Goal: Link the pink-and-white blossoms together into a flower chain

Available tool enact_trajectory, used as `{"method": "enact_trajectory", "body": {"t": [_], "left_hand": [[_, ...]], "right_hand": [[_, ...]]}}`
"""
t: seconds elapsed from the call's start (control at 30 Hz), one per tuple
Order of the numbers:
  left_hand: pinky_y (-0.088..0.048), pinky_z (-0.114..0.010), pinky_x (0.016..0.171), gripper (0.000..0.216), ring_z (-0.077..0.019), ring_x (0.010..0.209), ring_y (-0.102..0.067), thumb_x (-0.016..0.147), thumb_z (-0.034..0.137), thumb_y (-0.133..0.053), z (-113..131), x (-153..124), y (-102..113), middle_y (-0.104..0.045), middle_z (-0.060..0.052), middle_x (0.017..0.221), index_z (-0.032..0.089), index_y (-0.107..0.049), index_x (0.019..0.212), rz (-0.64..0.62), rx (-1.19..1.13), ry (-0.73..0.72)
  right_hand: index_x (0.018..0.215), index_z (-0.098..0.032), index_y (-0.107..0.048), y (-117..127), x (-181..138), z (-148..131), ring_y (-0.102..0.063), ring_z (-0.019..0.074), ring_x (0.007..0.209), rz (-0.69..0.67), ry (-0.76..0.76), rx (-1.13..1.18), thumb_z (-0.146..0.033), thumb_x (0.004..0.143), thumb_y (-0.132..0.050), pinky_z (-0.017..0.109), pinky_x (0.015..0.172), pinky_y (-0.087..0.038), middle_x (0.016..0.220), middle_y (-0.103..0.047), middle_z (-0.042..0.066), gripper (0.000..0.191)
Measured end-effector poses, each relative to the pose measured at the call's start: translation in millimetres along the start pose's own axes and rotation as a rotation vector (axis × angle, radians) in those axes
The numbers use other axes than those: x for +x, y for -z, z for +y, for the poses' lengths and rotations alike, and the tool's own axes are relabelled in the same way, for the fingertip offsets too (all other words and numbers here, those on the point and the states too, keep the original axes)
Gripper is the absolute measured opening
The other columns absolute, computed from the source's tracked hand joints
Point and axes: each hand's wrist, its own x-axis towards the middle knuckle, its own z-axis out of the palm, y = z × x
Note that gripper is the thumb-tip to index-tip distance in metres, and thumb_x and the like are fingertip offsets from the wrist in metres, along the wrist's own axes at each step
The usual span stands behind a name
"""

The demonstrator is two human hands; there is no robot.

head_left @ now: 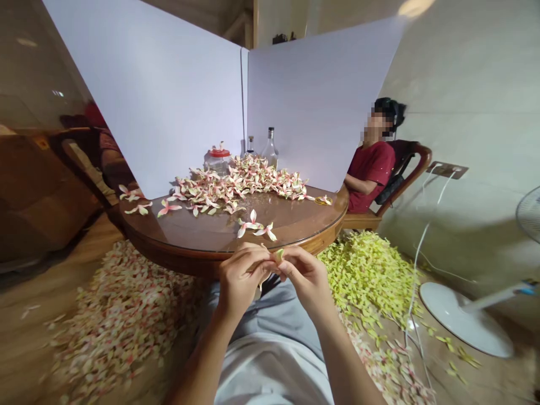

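Note:
My left hand point(244, 273) and my right hand point(302, 273) meet above my lap, just in front of the table's near edge. Both are closed in a pinch on a small flower point(279, 255), pale green where it shows between the fingertips; the fingers hide most of it. Past my hands, a few loose white and pink flowers point(255, 225) lie on the round wooden table point(202, 230). Farther back on it spreads a heap of similar pink-centred flowers point(240, 183).
A red-lidded jar point(218, 163) and glass bottles point(270, 147) stand behind the heap, before white panels point(169, 84). Pink-white flowers point(126, 315) cover the floor at left, yellow-green pieces point(367, 275) at right. A person point(371, 169) sits at right, near a fan base point(459, 323) and cords.

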Motion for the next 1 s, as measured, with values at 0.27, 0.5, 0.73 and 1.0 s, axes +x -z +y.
{"method": "enact_trajectory", "body": {"t": [0.27, 0.5, 0.73, 1.0], "left_hand": [[-0.053, -0.022, 0.074, 0.014, -0.014, 0.079, -0.067, 0.083, 0.011, -0.082, 0, 0, 5, -0.072, -0.002, 0.082, 0.018, -0.071, 0.089, -0.102, -0.164, 0.078], [-0.052, -0.02, 0.065, 0.01, -0.0125, 0.071, -0.066, 0.087, 0.023, -0.08, 3, -2, 7, -0.069, -0.002, 0.08, 0.018, -0.071, 0.086, -0.126, -0.285, 0.168], [-0.049, -0.021, 0.066, 0.01, -0.0124, 0.071, -0.063, 0.092, 0.023, -0.074, 4, -3, 10, -0.066, -0.001, 0.079, 0.019, -0.068, 0.086, -0.196, -0.258, 0.247], [-0.049, -0.025, 0.08, 0.009, -0.0158, 0.08, -0.064, 0.086, 0.013, -0.067, 24, 1, 10, -0.069, -0.002, 0.079, 0.018, -0.07, 0.081, -0.127, -0.026, 0.253]], "right_hand": [[0.085, -0.02, -0.07, -3, -1, -1, -0.065, 0.0135, 0.05, -0.089, -0.059, 0.22, -0.037, 0.084, -0.083, 0.023, 0.051, -0.055, 0.062, -0.069, -0.001, 0.022], [0.086, -0.02, -0.07, -2, -5, -5, -0.067, 0.0127, 0.048, -0.106, -0.07, 0.243, -0.034, 0.088, -0.08, 0.021, 0.05, -0.057, 0.061, -0.071, -0.001, 0.017], [0.091, -0.02, -0.068, -1, -11, -15, -0.069, 0.0139, 0.05, -0.084, -0.037, 0.102, -0.03, 0.098, -0.068, 0.023, 0.053, -0.058, 0.063, -0.072, 0.0, 0.012], [0.086, -0.017, -0.074, 0, -15, -20, -0.069, 0.014, 0.058, 0.013, 0.074, -0.146, -0.021, 0.09, -0.076, 0.022, 0.058, -0.054, 0.068, -0.071, 0.002, 0.006]]}}
